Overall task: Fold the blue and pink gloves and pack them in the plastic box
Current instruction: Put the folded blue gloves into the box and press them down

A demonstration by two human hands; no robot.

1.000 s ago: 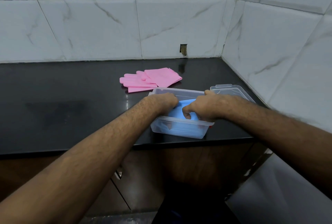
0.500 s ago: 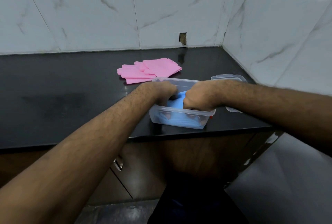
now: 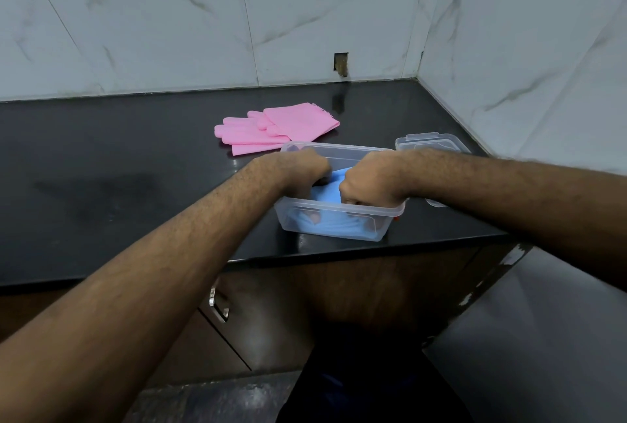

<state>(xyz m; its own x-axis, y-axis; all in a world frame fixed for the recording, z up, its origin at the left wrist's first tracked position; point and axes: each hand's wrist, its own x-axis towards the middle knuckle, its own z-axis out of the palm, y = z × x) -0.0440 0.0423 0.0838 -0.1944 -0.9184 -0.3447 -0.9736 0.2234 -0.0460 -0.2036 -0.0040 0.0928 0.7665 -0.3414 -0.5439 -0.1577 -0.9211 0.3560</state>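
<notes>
Your arms are bare from the frame edge to the wrist: no sleeves, watch, bands or rings visible. Forearms are hairy. Left hand (image 3: 298, 168) and right hand (image 3: 369, 181) are ungloved. At the bottom centre of the head view your dark garment (image 3: 373, 385) shows, black or navy with a bluish patch; can't tell which piece of clothing it is.
</notes>
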